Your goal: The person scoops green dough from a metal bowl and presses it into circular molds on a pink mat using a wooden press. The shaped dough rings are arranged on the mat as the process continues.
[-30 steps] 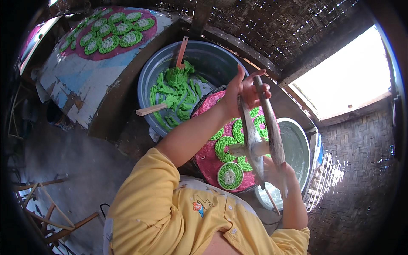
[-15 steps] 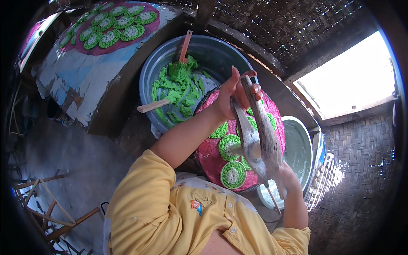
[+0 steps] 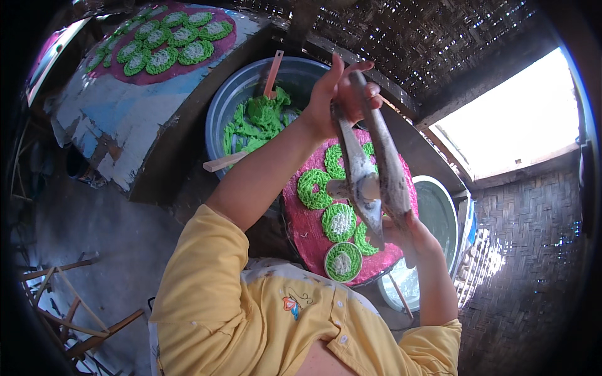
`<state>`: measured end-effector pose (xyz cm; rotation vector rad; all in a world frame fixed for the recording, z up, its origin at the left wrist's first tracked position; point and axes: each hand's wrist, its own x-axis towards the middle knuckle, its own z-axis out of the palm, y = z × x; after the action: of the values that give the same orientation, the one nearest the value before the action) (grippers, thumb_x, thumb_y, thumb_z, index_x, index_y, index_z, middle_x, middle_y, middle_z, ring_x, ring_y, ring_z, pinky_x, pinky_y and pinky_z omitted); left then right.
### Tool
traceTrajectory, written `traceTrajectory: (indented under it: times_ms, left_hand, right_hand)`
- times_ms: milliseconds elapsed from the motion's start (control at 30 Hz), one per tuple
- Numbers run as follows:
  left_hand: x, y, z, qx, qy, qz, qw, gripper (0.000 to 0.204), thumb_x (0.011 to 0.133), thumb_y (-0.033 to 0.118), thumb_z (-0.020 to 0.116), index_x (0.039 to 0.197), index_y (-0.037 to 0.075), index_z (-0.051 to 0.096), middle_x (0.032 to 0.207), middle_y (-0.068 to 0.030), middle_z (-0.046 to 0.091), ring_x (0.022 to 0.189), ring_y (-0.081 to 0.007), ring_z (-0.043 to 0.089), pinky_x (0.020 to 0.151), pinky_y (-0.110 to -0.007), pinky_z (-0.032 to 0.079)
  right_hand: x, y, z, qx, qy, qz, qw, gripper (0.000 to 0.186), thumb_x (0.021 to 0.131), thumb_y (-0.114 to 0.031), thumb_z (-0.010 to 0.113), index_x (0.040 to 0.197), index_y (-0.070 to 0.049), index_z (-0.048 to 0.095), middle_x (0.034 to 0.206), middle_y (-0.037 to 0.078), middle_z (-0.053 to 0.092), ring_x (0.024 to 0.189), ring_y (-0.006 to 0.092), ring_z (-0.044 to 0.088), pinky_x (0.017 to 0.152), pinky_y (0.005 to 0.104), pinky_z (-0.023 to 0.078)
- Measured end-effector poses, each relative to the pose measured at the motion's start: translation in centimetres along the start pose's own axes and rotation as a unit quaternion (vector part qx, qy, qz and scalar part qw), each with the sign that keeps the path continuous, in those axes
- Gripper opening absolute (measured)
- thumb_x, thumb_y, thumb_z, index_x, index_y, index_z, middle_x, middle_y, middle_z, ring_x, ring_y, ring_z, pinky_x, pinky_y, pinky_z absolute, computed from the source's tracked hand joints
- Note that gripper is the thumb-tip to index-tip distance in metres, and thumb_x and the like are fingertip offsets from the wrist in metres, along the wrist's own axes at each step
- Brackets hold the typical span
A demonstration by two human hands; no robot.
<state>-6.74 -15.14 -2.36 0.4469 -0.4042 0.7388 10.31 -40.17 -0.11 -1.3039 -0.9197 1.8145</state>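
Observation:
A wooden hand press, two long weathered bars with a pale cylinder between them, is held slanting over a round pink mat. My left hand grips its far ends, thumb stretched out. My right hand is closed round the near end of the outer bar. Beneath the press lie lacy green dough rings, partly hidden by it. Nearer me are a green round with a white middle and a similar one inside a thin ring mould.
At the far left of the mat stands a large grey-blue basin with green dough, a pink-handled spatula and a wooden paddle. A pale basin of water is at right. Finished rounds cover another pink mat on a worn board.
Both hands and the press have shifted; my left hand went farther away and slightly left. More green rings on the mat now show beneath the press.

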Motion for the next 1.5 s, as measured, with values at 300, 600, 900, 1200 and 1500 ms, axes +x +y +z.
traceTrajectory:
  times_ms: [300,600,900,1200,1500]
  left_hand:
    - [-2.4,3.1,-1.9,-0.020,0.018,0.052,0.998,0.052,0.087,0.056,0.044,0.112,0.012,0.049,0.081,-0.0091,0.057,0.082,-0.0259,0.056,0.073,-0.037,0.047]
    - [-1.0,3.5,-2.4,0.006,-0.001,0.046,0.999,0.055,0.086,0.060,0.042,0.116,0.014,0.047,0.073,-0.0019,0.057,0.076,-0.0202,0.055,0.068,-0.036,0.048]
    - [7.2,2.0,-3.3,0.038,0.006,0.013,0.999,0.058,0.084,0.061,0.044,0.115,0.013,0.048,0.078,-0.0041,0.053,0.080,-0.0207,0.052,0.063,-0.034,0.045]
    - [6.9,1.8,-8.0,-0.069,0.026,0.039,0.997,0.055,0.086,0.062,0.037,0.106,0.012,0.045,0.077,-0.0094,0.055,0.077,-0.0274,0.055,0.070,-0.039,0.046]
    - [8.3,1.6,-8.3,-0.039,-0.058,0.010,0.998,0.056,0.088,0.060,0.036,0.113,0.012,0.049,0.077,-0.0033,0.055,0.079,-0.0215,0.055,0.061,-0.036,0.047]
  right_hand:
    - [3.0,-0.6,1.9,-0.018,0.039,0.028,0.999,0.067,0.088,-0.052,0.045,0.128,0.002,0.039,0.110,0.017,0.055,0.091,0.0250,0.059,0.080,0.0382,0.046]
    - [4.1,-0.8,-0.9,-0.125,0.051,0.020,0.991,0.066,0.090,-0.051,0.043,0.128,0.003,0.039,0.115,0.016,0.054,0.096,0.0210,0.056,0.085,0.0350,0.045]
    - [4.7,-4.6,-7.0,-0.087,0.143,0.047,0.985,0.080,0.086,-0.066,0.033,0.132,-0.001,0.036,0.111,0.022,0.056,0.096,0.0307,0.058,0.086,0.0445,0.043]
    - [7.0,-5.0,-6.5,-0.090,0.176,0.068,0.978,0.076,0.082,-0.065,0.045,0.123,-0.001,0.045,0.105,0.017,0.057,0.094,0.0280,0.057,0.083,0.0421,0.045]
    - [7.5,-5.2,-7.1,-0.124,0.152,0.024,0.980,0.059,0.093,-0.047,0.040,0.127,0.002,0.042,0.113,0.011,0.056,0.100,0.0176,0.053,0.087,0.0308,0.043]
